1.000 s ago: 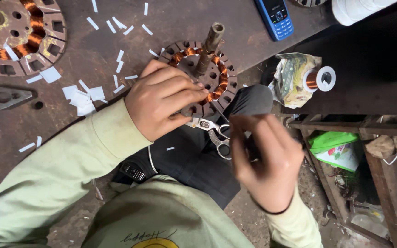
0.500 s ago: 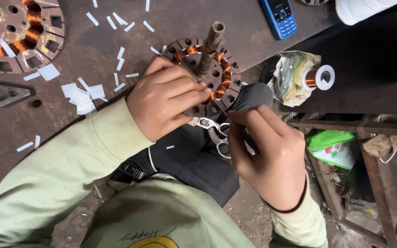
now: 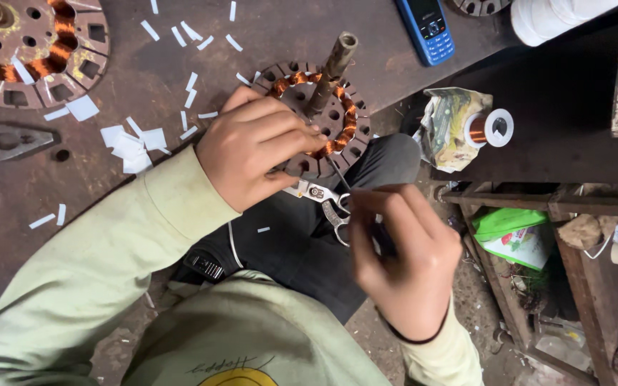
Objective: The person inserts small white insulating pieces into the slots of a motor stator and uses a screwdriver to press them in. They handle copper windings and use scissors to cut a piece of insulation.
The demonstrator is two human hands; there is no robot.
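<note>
A round motor stator (image 3: 339, 107) with copper windings and an upright shaft (image 3: 332, 66) lies at the edge of the dark worktable (image 3: 266, 43). My left hand (image 3: 252, 146) presses down on its near side, fingers curled over the rim. My right hand (image 3: 405, 264) hovers just below, blurred, its fingertips pinched on a thin copper wire (image 3: 339, 174) that runs up to the stator. Small scissors (image 3: 327, 204) lie between the two hands, over my dark trouser leg.
A second stator (image 3: 30, 50) sits at the top left, with white paper slips (image 3: 130, 143) scattered about and a flat metal tool (image 3: 5, 139). A blue phone (image 3: 427, 28) lies at the far edge. A copper wire spool (image 3: 491, 127) and cluttered shelves (image 3: 523, 196) stand to the right.
My right hand rose towards the scissors and stator, then drew back a little, still pinched. My left hand stayed on the stator.
</note>
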